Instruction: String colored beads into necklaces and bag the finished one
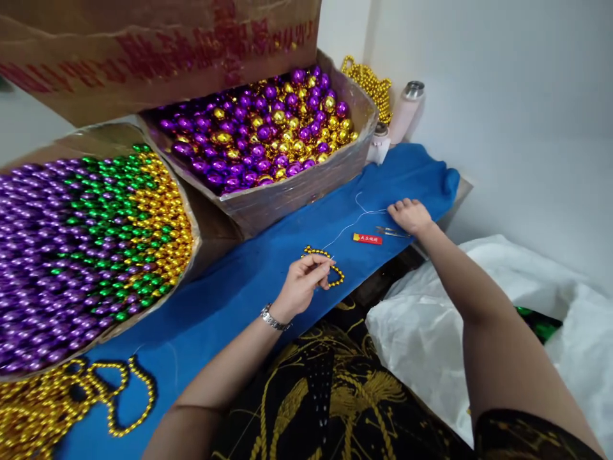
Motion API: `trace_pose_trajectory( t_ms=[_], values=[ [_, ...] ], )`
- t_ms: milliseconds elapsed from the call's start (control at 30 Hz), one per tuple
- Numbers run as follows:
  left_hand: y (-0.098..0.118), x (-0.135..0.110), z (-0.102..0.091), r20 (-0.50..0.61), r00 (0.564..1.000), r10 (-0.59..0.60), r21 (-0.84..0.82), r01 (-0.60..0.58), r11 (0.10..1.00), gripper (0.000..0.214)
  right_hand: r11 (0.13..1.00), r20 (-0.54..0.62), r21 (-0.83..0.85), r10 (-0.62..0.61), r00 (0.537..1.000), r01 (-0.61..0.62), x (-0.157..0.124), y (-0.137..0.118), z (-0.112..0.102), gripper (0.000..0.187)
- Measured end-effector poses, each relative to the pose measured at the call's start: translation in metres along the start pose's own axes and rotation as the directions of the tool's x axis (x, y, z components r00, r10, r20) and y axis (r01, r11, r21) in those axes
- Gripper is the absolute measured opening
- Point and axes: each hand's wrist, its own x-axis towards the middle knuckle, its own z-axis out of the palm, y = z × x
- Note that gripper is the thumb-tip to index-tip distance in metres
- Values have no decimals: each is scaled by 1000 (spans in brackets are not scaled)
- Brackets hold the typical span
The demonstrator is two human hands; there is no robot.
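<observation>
My left hand (308, 281) is closed over the blue-covered tabletop (225, 300), thumb pressed against the fingers, gripping a short strand of gold beads (338, 278); its beads show on both the far and the right side of my fingers. A thin white thread (345, 228) leads off from the strand, away and to the right, and reaches my right hand (410, 215). That hand lies low over the cloth farther right, fingers curled in on the thread, with a loose bit of it bending off just to the left of my fingertips. I can't tell whether my left fingers pinch the thread as well.

Between my hands, a little nearer me than the thread, lies a red and yellow lighter (368, 239); small metal snips (391, 231) sit just to its right. I have a metal watch (274, 317) on my left wrist.

At the far side, a carton (306, 191) is filled with shiny purple and gold balls (268, 131). Left of it, another carton (213, 236) is packed with purple, green and gold beads (105, 211). Near left, a heap of gold bead strings (48, 399) spreads over the cloth. A pink bottle (405, 115) stands at the far right, and a white bag (416, 345) is near right.
</observation>
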Motion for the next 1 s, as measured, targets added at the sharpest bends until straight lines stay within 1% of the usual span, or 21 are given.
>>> trace_pose_trajectory(
  t_ms=[67,133,200,233,267,300,333,367,400,433,467,533,633,1000],
  values=[
    [3,-2,1,-23,1000,16,-5,-17,1000,30,1000,-33,25,2,999,-1,-10,-1,-10,31],
    [4,-2,1,-40,999,36,-8,-36,999,30,997,-87,63,44,995,-39,-30,-13,-22,33],
    [3,-2,0,-52,997,58,-8,-58,998,28,988,-145,134,94,985,-75,-56,-36,-34,35],
    [2,-2,-1,-53,996,71,-3,-71,997,27,980,-179,195,86,980,-50,-70,-52,-42,35],
    [0,-2,-2,-53,995,87,7,-86,996,25,920,-255,388,56,965,49,-84,-69,-49,33],
    [-2,-1,-2,-55,993,107,21,-106,994,24,815,-315,558,32,949,158,-96,-86,-57,30],
    [-5,-1,-3,-54,990,127,40,-124,991,23,704,-357,673,41,933,227,-107,-103,-65,26],
    [-7,-1,-4,-54,988,143,61,-140,988,22,608,-392,743,53,918,282,-115,-119,-72,23],
    [-9,-2,-5,-54,986,156,82,-152,985,22,533,-414,783,65,908,319,-121,-131,-78,21],
    [-10,-2,-5,-56,985,166,104,-160,982,23,484,-424,807,78,902,337,-124,-141,-83,20],
    [-11,-3,-6,-58,984,171,127,-163,979,24,455,-429,820,90,899,346,-125,-148,-86,19],
    [-12,-4,-7,-60,983,172,167,-160,973,26,434,-431,832,115,895,345,-125,-155,-89,19],
    [-11,-5,-8,-65,983,174,205,-157,966,27,429,-431,838,139,892,338,-122,-157,-87,19],
    [-9,-5,-8,-47,980,193,245,-176,953,26,434,-419,839,131,899,328,-119,-159,-87,19]
  ],
)
